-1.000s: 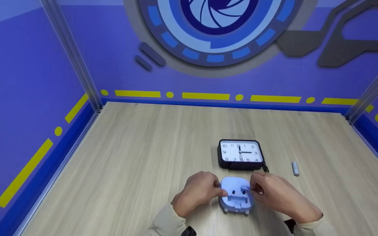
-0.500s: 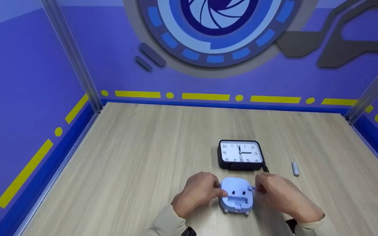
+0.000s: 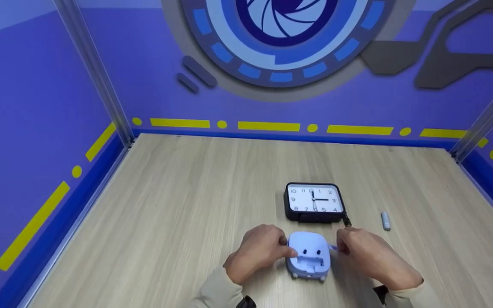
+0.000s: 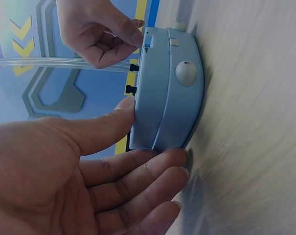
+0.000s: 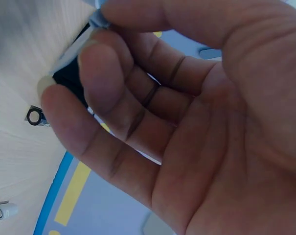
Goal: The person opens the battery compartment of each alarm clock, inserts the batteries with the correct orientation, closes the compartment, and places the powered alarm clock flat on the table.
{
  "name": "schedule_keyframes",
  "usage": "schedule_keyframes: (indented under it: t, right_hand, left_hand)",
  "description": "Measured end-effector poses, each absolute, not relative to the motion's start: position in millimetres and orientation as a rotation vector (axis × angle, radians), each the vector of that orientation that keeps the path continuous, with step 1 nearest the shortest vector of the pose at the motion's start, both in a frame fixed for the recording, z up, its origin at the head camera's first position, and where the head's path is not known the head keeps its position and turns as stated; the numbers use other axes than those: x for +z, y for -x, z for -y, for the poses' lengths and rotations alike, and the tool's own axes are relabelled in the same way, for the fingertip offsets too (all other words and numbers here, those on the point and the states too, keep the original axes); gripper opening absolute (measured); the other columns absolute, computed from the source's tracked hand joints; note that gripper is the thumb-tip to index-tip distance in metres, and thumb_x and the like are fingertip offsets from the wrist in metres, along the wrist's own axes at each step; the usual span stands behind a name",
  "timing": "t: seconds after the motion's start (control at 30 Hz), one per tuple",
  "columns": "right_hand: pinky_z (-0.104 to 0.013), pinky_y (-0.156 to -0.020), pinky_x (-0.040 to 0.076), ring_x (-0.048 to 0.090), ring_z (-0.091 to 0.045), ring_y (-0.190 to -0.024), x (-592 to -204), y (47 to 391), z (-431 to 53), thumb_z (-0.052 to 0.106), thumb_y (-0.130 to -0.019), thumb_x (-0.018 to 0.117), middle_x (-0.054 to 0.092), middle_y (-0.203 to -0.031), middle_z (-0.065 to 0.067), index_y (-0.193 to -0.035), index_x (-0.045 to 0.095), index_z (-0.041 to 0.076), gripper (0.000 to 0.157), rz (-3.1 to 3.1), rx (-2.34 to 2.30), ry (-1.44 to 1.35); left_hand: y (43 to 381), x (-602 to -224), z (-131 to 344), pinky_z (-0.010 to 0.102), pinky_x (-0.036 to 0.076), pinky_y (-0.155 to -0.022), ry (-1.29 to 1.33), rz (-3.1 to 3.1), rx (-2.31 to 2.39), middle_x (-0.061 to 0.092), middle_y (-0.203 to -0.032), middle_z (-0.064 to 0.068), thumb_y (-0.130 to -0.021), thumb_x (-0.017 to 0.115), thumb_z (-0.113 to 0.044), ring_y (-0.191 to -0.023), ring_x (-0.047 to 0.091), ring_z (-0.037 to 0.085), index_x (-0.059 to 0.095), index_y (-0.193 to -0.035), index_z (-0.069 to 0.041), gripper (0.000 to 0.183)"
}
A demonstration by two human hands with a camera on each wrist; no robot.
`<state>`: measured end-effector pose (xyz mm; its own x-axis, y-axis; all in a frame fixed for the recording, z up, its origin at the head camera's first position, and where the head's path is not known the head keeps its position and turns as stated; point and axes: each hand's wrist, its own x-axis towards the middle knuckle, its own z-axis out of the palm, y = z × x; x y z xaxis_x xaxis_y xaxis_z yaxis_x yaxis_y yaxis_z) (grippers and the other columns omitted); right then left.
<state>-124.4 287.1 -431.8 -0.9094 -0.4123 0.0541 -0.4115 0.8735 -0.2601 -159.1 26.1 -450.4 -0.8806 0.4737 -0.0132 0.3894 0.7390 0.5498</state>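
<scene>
A small light blue alarm clock (image 3: 308,241) lies with its back up. Two black knobs and an uncovered battery compartment (image 3: 310,262) show on it. My left hand (image 3: 258,252) holds the clock's left side, thumb on the back edge and fingers at the side in the left wrist view. To the right of the clock, my right hand (image 3: 368,256) pinches a small light blue battery cover (image 3: 333,247) between thumb and index finger, mostly hidden by the fingertips. In the right wrist view a bit of the cover (image 5: 98,19) shows at the fingertips.
Behind the blue clock, a black rectangular clock (image 3: 315,197) lies face up on the wooden table (image 3: 195,205). A dark cylinder like a battery (image 3: 346,220) lies by its right corner. Farther right is a grey battery (image 3: 385,221). Blue-purple walls enclose the table.
My right hand has drawn the battery cover off the clock's back to the right, past its edge. My left hand and the clock have stayed in place.
</scene>
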Motion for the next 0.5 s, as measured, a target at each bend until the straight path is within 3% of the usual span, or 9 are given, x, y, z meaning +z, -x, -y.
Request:
schedule_keyframes:
  t: [0.5]
  right_hand:
    - [-0.03, -0.055, 0.037, 0.04, -0.008, -0.061, -441.3, 128.8, -289.5, -0.008, -0.079, 0.077, 0.045, -0.07, 0.009, -0.072, 0.053, 0.018, 0.036, -3.002, -0.403, 0.632]
  left_hand:
    - [160.3, -450.9, -25.0, 0.026, 0.035, -0.055, -0.682, -2.76, 0.841, 0.055, -0.064, -0.016, -0.088, 0.088, -0.038, -0.059, 0.045, 0.004, 0.077, -0.076, -0.018, 0.026]
